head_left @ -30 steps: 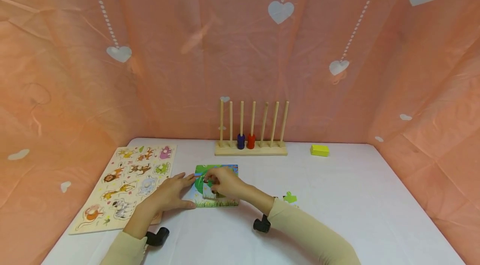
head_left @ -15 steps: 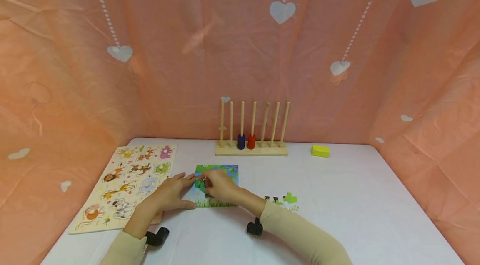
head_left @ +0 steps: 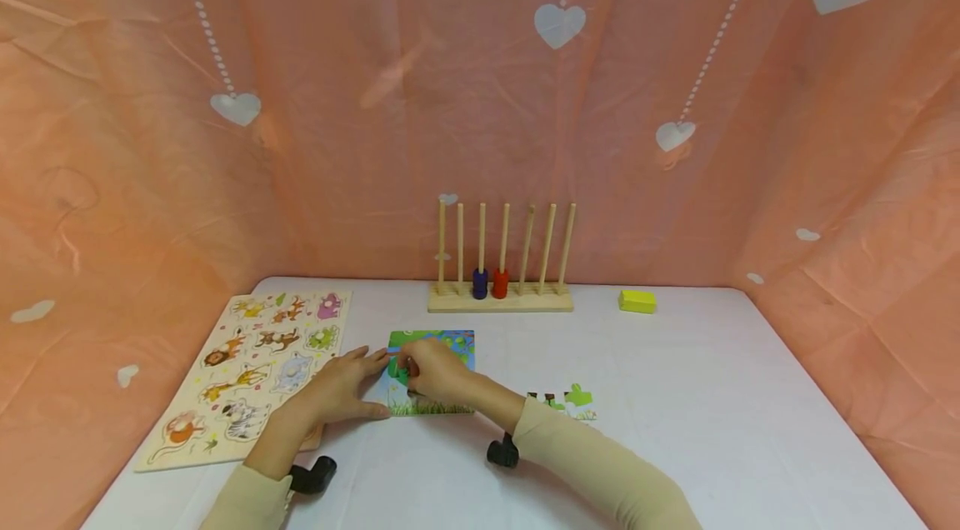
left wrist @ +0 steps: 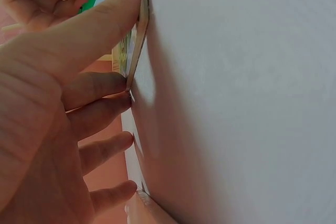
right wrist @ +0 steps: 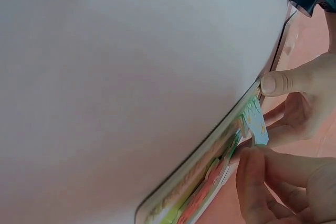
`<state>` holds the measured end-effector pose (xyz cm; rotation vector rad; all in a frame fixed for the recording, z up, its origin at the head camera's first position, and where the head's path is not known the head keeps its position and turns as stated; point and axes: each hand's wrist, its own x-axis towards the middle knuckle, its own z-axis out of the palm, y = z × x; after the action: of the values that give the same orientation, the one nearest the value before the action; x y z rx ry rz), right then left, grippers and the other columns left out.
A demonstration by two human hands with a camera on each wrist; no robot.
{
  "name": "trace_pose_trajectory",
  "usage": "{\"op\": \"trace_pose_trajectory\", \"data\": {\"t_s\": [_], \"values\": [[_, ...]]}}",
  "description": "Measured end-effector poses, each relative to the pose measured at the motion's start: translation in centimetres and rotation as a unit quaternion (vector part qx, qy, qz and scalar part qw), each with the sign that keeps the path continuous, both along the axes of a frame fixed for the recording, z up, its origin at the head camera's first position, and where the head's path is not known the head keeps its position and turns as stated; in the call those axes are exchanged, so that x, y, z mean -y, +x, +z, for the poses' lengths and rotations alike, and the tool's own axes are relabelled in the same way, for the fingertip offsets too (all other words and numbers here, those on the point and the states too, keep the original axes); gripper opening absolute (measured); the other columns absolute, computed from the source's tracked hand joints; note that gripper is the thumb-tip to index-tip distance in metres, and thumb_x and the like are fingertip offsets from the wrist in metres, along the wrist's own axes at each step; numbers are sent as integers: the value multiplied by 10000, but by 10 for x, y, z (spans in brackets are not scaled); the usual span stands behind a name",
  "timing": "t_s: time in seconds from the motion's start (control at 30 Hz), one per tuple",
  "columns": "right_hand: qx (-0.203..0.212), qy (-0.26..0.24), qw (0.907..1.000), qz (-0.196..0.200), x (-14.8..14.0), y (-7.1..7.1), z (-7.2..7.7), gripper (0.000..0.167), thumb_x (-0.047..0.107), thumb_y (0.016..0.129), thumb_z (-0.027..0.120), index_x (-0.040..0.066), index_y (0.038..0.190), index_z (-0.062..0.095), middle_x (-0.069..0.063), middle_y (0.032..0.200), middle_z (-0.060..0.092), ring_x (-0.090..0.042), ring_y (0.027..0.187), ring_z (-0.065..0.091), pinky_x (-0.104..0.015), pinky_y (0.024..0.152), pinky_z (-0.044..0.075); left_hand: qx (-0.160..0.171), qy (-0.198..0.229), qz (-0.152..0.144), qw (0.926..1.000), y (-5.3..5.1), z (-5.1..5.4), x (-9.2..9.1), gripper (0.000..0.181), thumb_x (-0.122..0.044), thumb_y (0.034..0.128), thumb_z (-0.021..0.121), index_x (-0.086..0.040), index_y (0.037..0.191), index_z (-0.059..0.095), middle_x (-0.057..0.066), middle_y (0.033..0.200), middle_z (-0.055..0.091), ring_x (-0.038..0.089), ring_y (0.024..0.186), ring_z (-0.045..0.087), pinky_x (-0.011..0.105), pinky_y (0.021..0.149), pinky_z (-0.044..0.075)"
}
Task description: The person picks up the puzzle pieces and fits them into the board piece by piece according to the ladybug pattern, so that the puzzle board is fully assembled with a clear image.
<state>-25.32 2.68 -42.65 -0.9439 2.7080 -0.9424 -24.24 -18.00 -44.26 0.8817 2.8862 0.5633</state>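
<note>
Near the table's middle lies a small square puzzle board [head_left: 450,408] with a green and blue picture. My left hand [head_left: 341,388] touches its left side with fingers spread and nearly straight; in the left wrist view the thumb [left wrist: 107,17] lies along the board's edge. Over the board's left half, my right hand [head_left: 441,372] pinches a puzzle piece between thumb and fingers. That puzzle piece [right wrist: 256,121], light blue with grass and small flowers, appears tilted in the right wrist view. The right hand covers much of the board in the head view.
Loose puzzle pieces [head_left: 577,398] lie right of the board, beside the right forearm. A wooden animal peg puzzle [head_left: 247,384] is at the left. Behind stands a wooden rack [head_left: 500,302] of upright pegs with blue and red beads. A yellow block [head_left: 637,302] sits back right.
My right hand has shifted slightly left over the board with the pinched puzzle piece. Its forearm has moved left too, showing more of the loose pieces. The left hand stays in place.
</note>
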Motion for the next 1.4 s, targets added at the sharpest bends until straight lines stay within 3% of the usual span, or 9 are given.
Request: {"op": "trace_pose_trajectory", "data": {"t_s": [0.2,0.37,0.53,0.63,0.77,0.87,1.03,1.27,1.4], "values": [[261,-266,9993,5,0,0,0,191,-81,872,691,-59,1059,724,-6,687,623,-20,561,478,-140,532,433,-20,-6,-2,10000,0,0,0,825,-417,738,863,43,1359,575,222,1420,535,549,1328,395,711,1016,333],[210,82,9996,174,-3,-2,-1,256,-71,873,697,-37,1124,735,-23,742,674,-11,589,462,-129,545,402,5,-7,5,10000,0,-1,0,833,-423,738,863,41,1365,571,220,1426,531,547,1333,390,709,1020,331],[89,510,9982,311,-4,-4,-2,289,-36,861,730,16,1144,746,70,621,525,-33,568,405,-146,513,326,15,12,12,10000,0,0,0,834,-421,735,866,40,1364,572,218,1428,530,547,1335,389,710,1021,332],[38,691,9971,303,-3,-3,-2,306,-16,851,742,36,1153,746,31,614,517,-64,574,424,-164,498,317,7,23,-14,10000,0,0,0,831,-419,736,866,43,1362,573,220,1428,530,550,1333,389,712,1019,333],[1,942,9955,92,-2,-1,-2,333,49,839,776,68,1171,745,-1,924,725,-82,833,616,-169,609,442,-1,46,-42,10000,0,0,-1,828,-414,738,865,48,1359,573,227,1426,528,556,1329,390,715,1018,332],[-31,1125,9936,-1,-1,-1,-3,351,110,839,798,86,1185,741,2,1150,721,-107,1033,631,-193,712,495,-16,50,-58,10000,0,0,-1,826,-411,738,865,53,1356,573,231,1423,529,560,1326,391,716,1017,331],[-59,1250,9921,41,0,-2,-5,363,139,846,804,85,1199,736,6,1061,732,-68,840,594,-191,634,457,-75,3,-90,9999,-1,-1,0,826,-408,735,866,59,1351,575,236,1418,533,561,1317,401,714,1015,335],[131,1272,9918,78,-3,-2,-5,434,180,852,803,92,1263,695,-2,1245,683,-147,1168,605,-273,896,513,-127,-36,-99,9999,-1,-2,0,825,-410,735,865,56,1351,576,232,1416,536,557,1313,409,712,1010,344],[159,1143,9932,156,-6,-2,-5,427,176,861,790,81,1264,687,-13,1227,683,-129,1139,602,-258,891,503,-92,-8,-84,9999,-1,-1,0,827,-419,734,865,50,1353,578,227,1418,537,554,1316,407,711,1014,341]]}}
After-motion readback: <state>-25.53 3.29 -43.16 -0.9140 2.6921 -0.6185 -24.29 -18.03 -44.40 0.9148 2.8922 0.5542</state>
